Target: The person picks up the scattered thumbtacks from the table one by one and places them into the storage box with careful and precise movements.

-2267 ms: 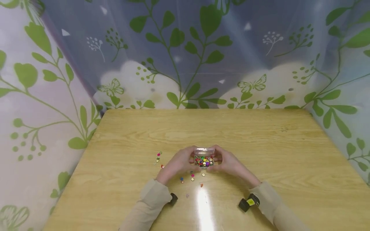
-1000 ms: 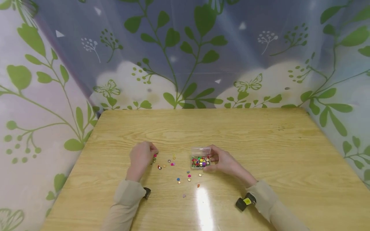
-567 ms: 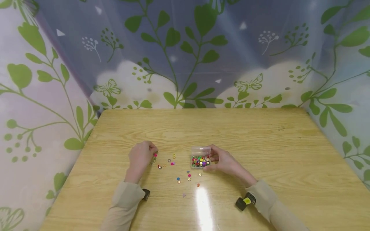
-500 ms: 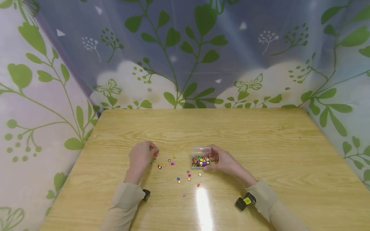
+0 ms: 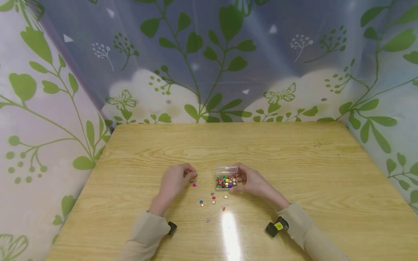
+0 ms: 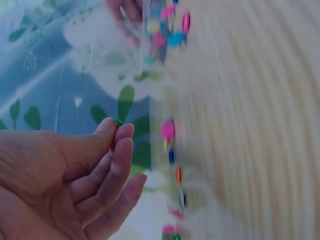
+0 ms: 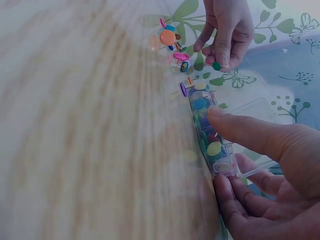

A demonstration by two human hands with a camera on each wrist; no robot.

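My left hand (image 5: 174, 183) is raised a little over the table, left of the box. Between its thumb and index finger it pinches a green thumbtack (image 7: 216, 65), whose edge also shows in the left wrist view. A clear plastic box (image 5: 224, 189), full of colourful thumbtacks, stands with its hinged lid (image 5: 226, 169) tipped up at the back. Gripping the box's right end is my right hand (image 5: 256, 185), thumb at the front and fingers behind. Loose tacks near the left hand, such as a pink thumbtack (image 5: 195, 185), are partly hidden by it.
Several more thumbtacks lie in front of the box, among them a blue thumbtack (image 5: 201, 202), an orange thumbtack (image 5: 223, 208) and a lavender thumbtack (image 5: 208, 220). The wooden table (image 5: 294, 152) meets a leaf-patterned cloth (image 5: 183, 90) behind.
The left hand first let go of the box and reached to the tacks at the far left. Now it has come back rightward with a green thumbtack. The right hand keeps holding the box.
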